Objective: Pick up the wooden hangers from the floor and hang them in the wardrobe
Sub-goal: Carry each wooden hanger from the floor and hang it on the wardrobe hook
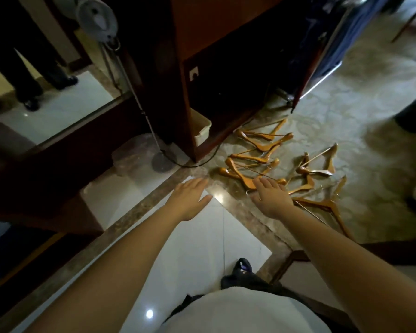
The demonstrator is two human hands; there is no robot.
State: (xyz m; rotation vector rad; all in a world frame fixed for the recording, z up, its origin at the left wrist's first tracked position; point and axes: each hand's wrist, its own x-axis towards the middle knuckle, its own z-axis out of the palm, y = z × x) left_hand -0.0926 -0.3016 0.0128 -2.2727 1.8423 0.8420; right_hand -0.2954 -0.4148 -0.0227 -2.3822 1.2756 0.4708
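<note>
Hangers lie scattered on the floor before the wardrobe. Both hands reach out, fingers straight and holding nothing: left hand over the floor, right hand above the nearest hangers.

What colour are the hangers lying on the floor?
The hangers are a golden-brown varnished wood; the head view shows this best.
</note>
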